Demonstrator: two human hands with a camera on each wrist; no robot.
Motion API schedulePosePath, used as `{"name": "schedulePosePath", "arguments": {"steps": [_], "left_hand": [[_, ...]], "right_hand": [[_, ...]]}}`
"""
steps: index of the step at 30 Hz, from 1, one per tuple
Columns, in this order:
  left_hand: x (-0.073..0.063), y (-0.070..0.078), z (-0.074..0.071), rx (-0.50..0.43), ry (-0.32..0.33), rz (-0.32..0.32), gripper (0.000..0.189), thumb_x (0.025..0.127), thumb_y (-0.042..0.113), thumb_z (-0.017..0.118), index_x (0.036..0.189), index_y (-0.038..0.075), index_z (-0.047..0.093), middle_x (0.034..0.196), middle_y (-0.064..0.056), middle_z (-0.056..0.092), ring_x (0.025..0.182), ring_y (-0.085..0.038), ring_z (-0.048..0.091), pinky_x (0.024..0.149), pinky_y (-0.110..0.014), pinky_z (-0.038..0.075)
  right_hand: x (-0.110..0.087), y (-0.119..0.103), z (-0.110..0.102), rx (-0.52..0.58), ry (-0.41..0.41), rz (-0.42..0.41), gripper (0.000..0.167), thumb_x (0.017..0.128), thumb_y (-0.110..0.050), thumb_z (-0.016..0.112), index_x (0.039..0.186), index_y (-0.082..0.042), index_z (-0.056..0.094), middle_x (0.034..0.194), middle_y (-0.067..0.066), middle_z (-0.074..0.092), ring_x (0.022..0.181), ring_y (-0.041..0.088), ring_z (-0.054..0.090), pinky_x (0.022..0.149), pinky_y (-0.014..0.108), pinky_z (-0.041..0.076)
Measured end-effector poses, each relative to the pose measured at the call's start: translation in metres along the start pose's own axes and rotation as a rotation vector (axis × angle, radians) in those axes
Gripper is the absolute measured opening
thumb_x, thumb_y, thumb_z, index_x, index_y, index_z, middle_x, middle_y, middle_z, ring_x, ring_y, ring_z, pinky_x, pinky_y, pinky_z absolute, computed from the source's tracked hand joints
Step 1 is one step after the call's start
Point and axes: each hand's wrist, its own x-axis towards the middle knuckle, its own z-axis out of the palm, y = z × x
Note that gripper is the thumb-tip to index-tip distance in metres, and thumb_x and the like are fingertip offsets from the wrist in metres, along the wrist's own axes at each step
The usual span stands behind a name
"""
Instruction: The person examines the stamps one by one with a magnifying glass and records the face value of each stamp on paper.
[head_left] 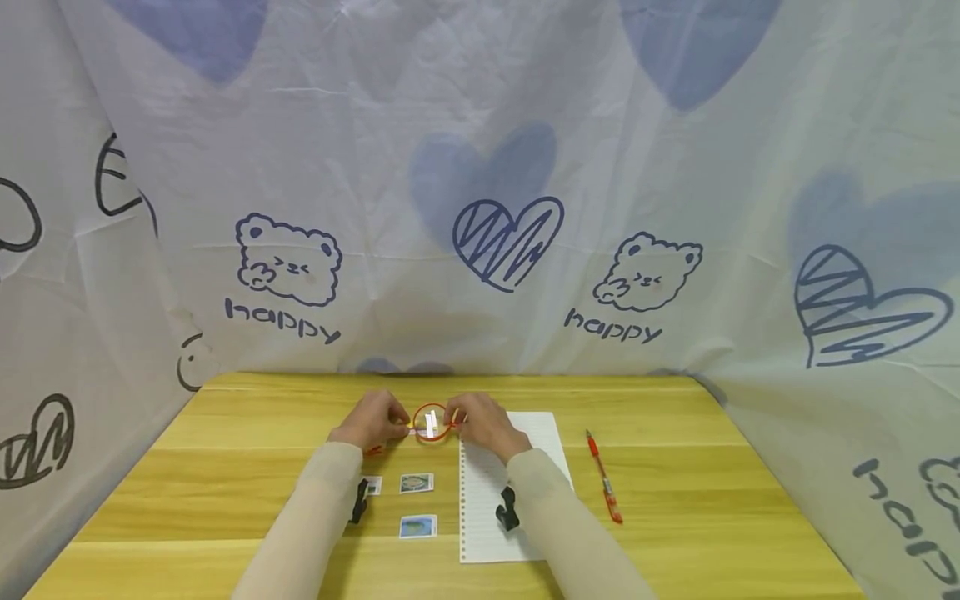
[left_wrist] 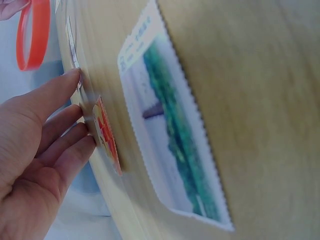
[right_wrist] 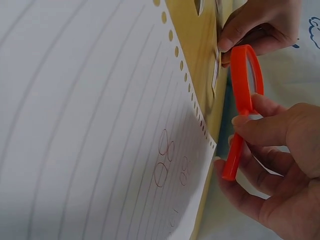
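Observation:
My right hand (head_left: 483, 421) grips the handle of a red magnifying glass (right_wrist: 240, 80), thumb on one side and fingers on the other. Its round lens stands over a small stamp (left_wrist: 73, 47) near the table's far side, with bright white glare in the glass in the head view. At the near end of that stamp, my left hand (head_left: 375, 421) pinches its edge between thumb and fingertips. A red stamp (left_wrist: 106, 132) lies just below the left fingers, and a stamp with a green landscape (left_wrist: 170, 130) lies nearer the wrist.
Two more stamps, a greenish one (head_left: 416, 483) and a blue one (head_left: 417, 527), lie between the forearms. Lined paper (head_left: 506, 517) with red handwritten marks sits under the right arm. A red pen (head_left: 603, 477) lies to its right. A printed white curtain (head_left: 397, 333) hangs behind the table.

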Motion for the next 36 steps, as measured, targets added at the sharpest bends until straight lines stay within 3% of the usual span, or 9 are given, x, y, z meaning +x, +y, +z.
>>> {"name": "schedulePosePath", "arguments": {"steps": [5, 17, 36], "left_hand": [[0.001, 0.002, 0.001, 0.003, -0.002, 0.008, 0.014, 0.085, 0.006, 0.082, 0.099, 0.003, 0.081, 0.102, -0.013, 0.080, 0.092, -0.023, 0.071, 0.089, -0.044, 0.059], [0.001, 0.003, 0.001, 0.005, 0.000, -0.003, 0.015, 0.086, 0.006, 0.082, 0.100, 0.003, 0.081, 0.103, -0.013, 0.079, 0.094, -0.023, 0.071, 0.091, -0.045, 0.059], [-0.002, 0.002, 0.001, 0.002, 0.008, -0.015, 0.014, 0.087, 0.007, 0.081, 0.101, 0.003, 0.082, 0.105, -0.012, 0.080, 0.094, -0.023, 0.071, 0.091, -0.045, 0.058]], "right_hand": [[-0.004, -0.003, -0.007, -0.002, -0.003, 0.010, 0.023, 0.085, 0.009, 0.072, 0.093, -0.012, 0.076, 0.095, 0.007, 0.077, 0.089, 0.021, 0.070, 0.077, 0.035, 0.053], [-0.020, -0.003, -0.029, -0.014, 0.046, -0.020, 0.023, 0.085, 0.010, 0.070, 0.090, -0.012, 0.075, 0.089, 0.006, 0.076, 0.084, 0.021, 0.069, 0.072, 0.034, 0.053], [-0.041, 0.018, -0.063, 0.001, 0.049, 0.033, 0.023, 0.085, 0.009, 0.072, 0.088, -0.013, 0.074, 0.086, 0.004, 0.074, 0.081, 0.016, 0.066, 0.076, 0.034, 0.053]]}}
